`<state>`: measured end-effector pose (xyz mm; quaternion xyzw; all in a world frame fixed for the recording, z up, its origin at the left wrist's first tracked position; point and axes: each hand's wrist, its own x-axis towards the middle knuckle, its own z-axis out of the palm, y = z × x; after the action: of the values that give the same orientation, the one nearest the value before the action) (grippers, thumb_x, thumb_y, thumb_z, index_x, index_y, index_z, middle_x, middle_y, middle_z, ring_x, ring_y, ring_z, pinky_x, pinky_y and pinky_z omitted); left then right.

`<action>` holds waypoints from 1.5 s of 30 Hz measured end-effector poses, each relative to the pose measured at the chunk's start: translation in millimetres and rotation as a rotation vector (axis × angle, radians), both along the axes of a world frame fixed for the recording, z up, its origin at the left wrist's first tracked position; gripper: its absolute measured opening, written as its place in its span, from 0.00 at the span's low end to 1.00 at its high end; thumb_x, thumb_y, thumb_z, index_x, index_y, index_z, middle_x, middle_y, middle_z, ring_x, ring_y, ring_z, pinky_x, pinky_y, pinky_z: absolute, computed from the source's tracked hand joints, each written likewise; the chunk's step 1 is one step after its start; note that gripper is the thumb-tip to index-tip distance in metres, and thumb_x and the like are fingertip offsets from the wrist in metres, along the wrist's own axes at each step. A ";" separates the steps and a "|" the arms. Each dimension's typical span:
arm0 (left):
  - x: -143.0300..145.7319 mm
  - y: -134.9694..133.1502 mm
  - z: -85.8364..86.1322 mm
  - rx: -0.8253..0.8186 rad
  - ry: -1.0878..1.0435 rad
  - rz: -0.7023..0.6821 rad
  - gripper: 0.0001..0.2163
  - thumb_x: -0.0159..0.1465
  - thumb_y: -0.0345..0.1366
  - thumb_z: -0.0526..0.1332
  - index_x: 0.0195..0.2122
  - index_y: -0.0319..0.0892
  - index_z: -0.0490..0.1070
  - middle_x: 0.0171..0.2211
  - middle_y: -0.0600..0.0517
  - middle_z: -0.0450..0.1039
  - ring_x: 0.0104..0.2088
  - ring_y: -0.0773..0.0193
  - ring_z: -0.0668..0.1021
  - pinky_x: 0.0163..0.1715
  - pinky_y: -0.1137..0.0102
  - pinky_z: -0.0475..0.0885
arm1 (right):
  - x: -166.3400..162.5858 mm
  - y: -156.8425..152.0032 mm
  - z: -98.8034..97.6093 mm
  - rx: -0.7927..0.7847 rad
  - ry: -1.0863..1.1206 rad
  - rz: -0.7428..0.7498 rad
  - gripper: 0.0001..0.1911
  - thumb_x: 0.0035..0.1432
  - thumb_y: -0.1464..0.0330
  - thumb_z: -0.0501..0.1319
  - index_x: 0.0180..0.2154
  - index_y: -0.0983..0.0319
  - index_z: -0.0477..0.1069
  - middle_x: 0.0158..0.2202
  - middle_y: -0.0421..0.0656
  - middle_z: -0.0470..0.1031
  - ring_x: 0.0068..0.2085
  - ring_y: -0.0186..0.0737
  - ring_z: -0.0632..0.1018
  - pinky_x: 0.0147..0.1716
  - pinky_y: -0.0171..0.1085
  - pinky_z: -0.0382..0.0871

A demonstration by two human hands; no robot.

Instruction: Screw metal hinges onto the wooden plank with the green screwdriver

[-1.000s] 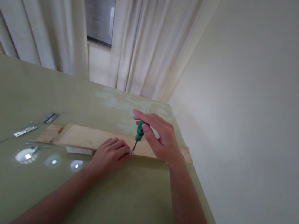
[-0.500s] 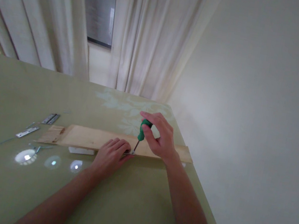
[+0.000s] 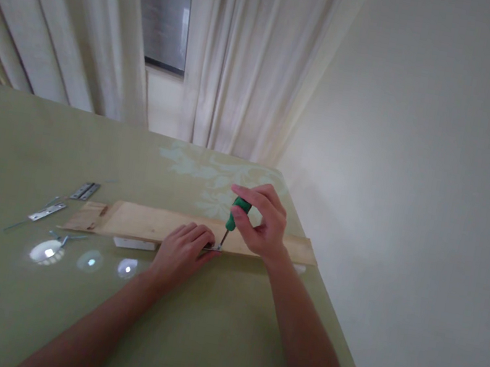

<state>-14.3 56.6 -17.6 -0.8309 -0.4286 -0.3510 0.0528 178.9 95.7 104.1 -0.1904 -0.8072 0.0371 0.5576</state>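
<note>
A long wooden board (image 3: pixel 135 221) lies across the table, raised on white supports. My left hand (image 3: pixel 181 251) is closed at its near edge, fingers on top and thumb along the front, pinning a small metal hinge (image 3: pixel 214 249) that the fingers mostly cover. My right hand (image 3: pixel 264 221) grips a green-handled screwdriver (image 3: pixel 232 220) between thumb and fingers. Its shaft slants down, with the tip at the hinge beside my left fingertips. Whether a screw sits under the tip is too small to tell.
Left of the board lie a folded metal hinge (image 3: pixel 85 190), a flat metal hinge plate (image 3: pixel 47 211) and several screws (image 3: pixel 64 238). A white block (image 3: pixel 135 245) shows under the board. The glossy green table (image 3: pixel 201 333) ends at the right near a white wall.
The view has shifted slightly. My right hand and the screwdriver handle have turned or tilted a little, while the tip stays at the hinge. My left hand keeps its place.
</note>
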 end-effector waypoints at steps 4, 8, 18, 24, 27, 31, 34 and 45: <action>-0.5 -0.2 0.5 0.001 0.004 0.001 0.09 0.73 0.44 0.62 0.40 0.45 0.74 0.39 0.49 0.80 0.39 0.57 0.77 0.40 0.63 0.70 | -2.4 1.7 -8.3 0.036 0.071 -0.143 0.12 0.66 0.61 0.66 0.50 0.54 0.81 0.37 0.44 0.76 0.38 0.41 0.79 0.40 0.43 0.78; -0.3 -0.3 0.0 0.006 0.016 0.001 0.08 0.72 0.43 0.63 0.40 0.45 0.73 0.39 0.50 0.79 0.39 0.57 0.77 0.39 0.63 0.70 | -1.8 1.5 -10.6 -0.002 0.063 -0.082 0.19 0.74 0.63 0.52 0.57 0.55 0.77 0.52 0.50 0.79 0.49 0.45 0.82 0.48 0.48 0.79; 19.7 -7.5 6.4 0.006 0.001 0.165 0.10 0.68 0.48 0.67 0.43 0.48 0.76 0.43 0.49 0.81 0.42 0.52 0.77 0.38 0.59 0.68 | -6.9 3.0 -15.9 0.049 0.118 -0.148 0.16 0.70 0.61 0.59 0.54 0.55 0.80 0.43 0.48 0.78 0.43 0.45 0.80 0.43 0.46 0.79; 17.3 -3.6 1.0 0.020 0.009 0.142 0.10 0.69 0.47 0.67 0.40 0.47 0.76 0.43 0.49 0.81 0.42 0.53 0.77 0.39 0.58 0.66 | 7.2 -5.7 16.8 -0.135 -0.157 0.028 0.19 0.73 0.66 0.56 0.61 0.51 0.75 0.46 0.45 0.79 0.48 0.43 0.80 0.49 0.46 0.77; 16.4 -2.6 -0.9 0.020 0.013 0.134 0.11 0.70 0.48 0.66 0.39 0.46 0.76 0.42 0.48 0.81 0.42 0.53 0.76 0.40 0.59 0.65 | 11.0 -12.7 29.5 -0.093 -0.252 -0.082 0.15 0.69 0.65 0.64 0.56 0.53 0.79 0.39 0.43 0.76 0.41 0.41 0.78 0.44 0.42 0.77; 16.7 -2.8 -1.3 0.038 0.007 0.132 0.12 0.70 0.49 0.66 0.38 0.46 0.76 0.40 0.49 0.80 0.41 0.54 0.76 0.40 0.59 0.65 | 8.9 -25.4 38.0 -0.090 -0.306 -0.175 0.14 0.69 0.63 0.65 0.54 0.56 0.79 0.42 0.46 0.78 0.43 0.43 0.79 0.45 0.43 0.77; 16.1 -3.0 -0.5 0.039 -0.004 0.126 0.13 0.69 0.49 0.66 0.38 0.45 0.75 0.40 0.49 0.80 0.41 0.54 0.76 0.40 0.59 0.65 | 7.7 -30.4 43.0 -0.170 -0.345 -0.085 0.19 0.75 0.66 0.54 0.63 0.56 0.73 0.54 0.48 0.78 0.53 0.44 0.79 0.54 0.45 0.75; 7.4 -2.0 -4.1 0.060 -0.007 0.019 0.10 0.70 0.45 0.67 0.42 0.43 0.76 0.40 0.49 0.80 0.42 0.55 0.76 0.42 0.61 0.68 | 4.1 -32.4 85.6 -0.125 -0.951 -0.407 0.17 0.72 0.55 0.58 0.46 0.61 0.74 0.38 0.46 0.82 0.36 0.42 0.79 0.34 0.37 0.63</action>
<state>-6.9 54.6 -21.8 -0.8236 -0.4257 -0.3663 0.0796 183.1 63.3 189.7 -0.3723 -0.9141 -0.1147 0.1125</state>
